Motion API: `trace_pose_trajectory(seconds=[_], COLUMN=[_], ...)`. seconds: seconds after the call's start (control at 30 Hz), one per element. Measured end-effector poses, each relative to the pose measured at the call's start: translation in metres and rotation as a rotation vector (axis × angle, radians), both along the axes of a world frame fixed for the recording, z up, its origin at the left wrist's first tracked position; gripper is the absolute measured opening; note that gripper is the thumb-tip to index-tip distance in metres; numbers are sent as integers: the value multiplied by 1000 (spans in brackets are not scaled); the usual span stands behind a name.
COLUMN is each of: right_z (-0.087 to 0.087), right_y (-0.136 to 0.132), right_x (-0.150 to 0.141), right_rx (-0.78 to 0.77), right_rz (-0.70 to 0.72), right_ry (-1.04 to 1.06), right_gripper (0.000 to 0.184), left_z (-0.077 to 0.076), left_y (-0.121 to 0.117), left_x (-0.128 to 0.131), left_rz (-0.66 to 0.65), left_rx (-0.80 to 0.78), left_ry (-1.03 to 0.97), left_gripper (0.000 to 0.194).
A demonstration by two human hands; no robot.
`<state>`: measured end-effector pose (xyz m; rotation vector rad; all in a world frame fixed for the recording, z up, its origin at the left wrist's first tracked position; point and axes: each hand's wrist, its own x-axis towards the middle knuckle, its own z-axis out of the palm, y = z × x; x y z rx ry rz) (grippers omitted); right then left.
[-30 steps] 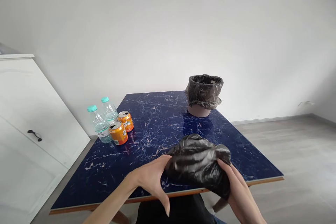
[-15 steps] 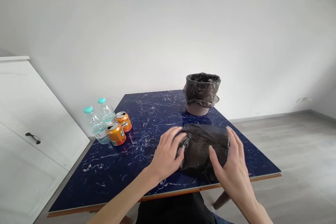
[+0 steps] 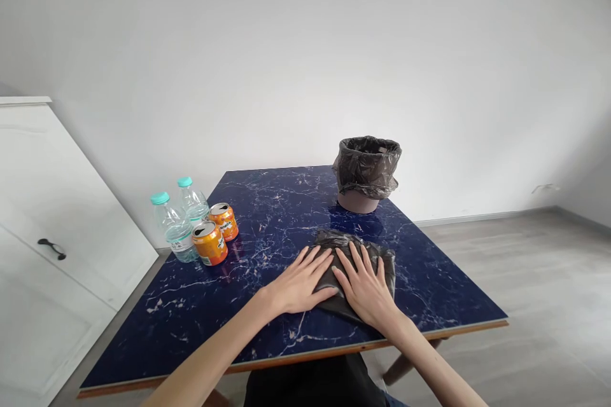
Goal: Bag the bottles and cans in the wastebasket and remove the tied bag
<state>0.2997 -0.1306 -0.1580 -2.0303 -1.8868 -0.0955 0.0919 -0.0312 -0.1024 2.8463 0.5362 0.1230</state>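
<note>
A black plastic bag (image 3: 337, 308) lies folded and flattened on the dark blue marbled table (image 3: 267, 203), close to its front edge. My left hand (image 3: 303, 280) rests flat over the bag's left side, fingers stretched out. Pressed on the middle and right of the bag is my right hand (image 3: 365, 286), palm down with fingers spread. Neither hand grips anything. Parts of the bag are hidden under both hands.
Behind the bag stands a small bin (image 3: 358, 201) lined with a black bag (image 3: 367, 168). Two orange soda cans (image 3: 210, 243) and two clear bottles (image 3: 176, 232) with turquoise caps stand at the table's left. A white cabinet (image 3: 62, 203) is further left.
Both hands have gone from holding the bag's sides to lying flat on it. The bag is flatter and smaller in outline, and my right hand has moved left.
</note>
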Motion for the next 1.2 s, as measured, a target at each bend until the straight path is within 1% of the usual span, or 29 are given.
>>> trace_pose_trajectory(seconds=[0.17,0.23,0.3,0.37,0.43,0.5,0.53,0.57,0.63,0.7,0.73,0.77,0.83,0.93,1.1,1.2], right_z=[0,0,-1,1,3,7,8,9,9,6,4,2,-1,-3,-1,2], right_y=[6,10,14,18,19,18,16,15,14,15,17,19,26,37,47,48], right_x=[8,16,30,49,67,79,81,82,78,72,69,68,69,76,89,89], right_rx=[-59,-94,-137,-187,-218,-187,-148,-105,-53,-84,-121,-160,-220,-255,-239,-217], right_rz=[-63,-88,-134,-244,-415,-552,-572,-549,-410,-266,-231,-228,-299,-437,-580,-634], right_ry=[-31,-46,-51,-40,-21,-16,-23,-34,-59,-68,-62,-51,-20,19,116,142], right_gripper=[64,64,65,65,66,71,75,77,76,71,70,69,71,74,75,79], left_z=[-10,-14,-17,-19,-20,-20,-21,-22,-23,-23,-23,-23,-22,-22,-22,-21], left_y=[26,33,39,44,48,51,52,52,53,53,53,53,52,52,52,51], left_x=[-15,-19,-23,-28,-33,-36,-36,-36,-35,-35,-35,-35,-35,-36,-37,-37], left_rz=[40,55,71,84,100,113,117,119,120,119,117,116,116,118,113,115], left_rx=[3,12,16,19,22,23,23,22,19,15,13,10,5,-5,-22,-31], left_ry=[-72,-97,-120,-144,-167,-186,-192,-198,-204,-206,-206,-206,-203,-197,-206,-219], left_gripper=[73,71,70,69,67,66,65,64,63,63,62,62,61,61,60,59])
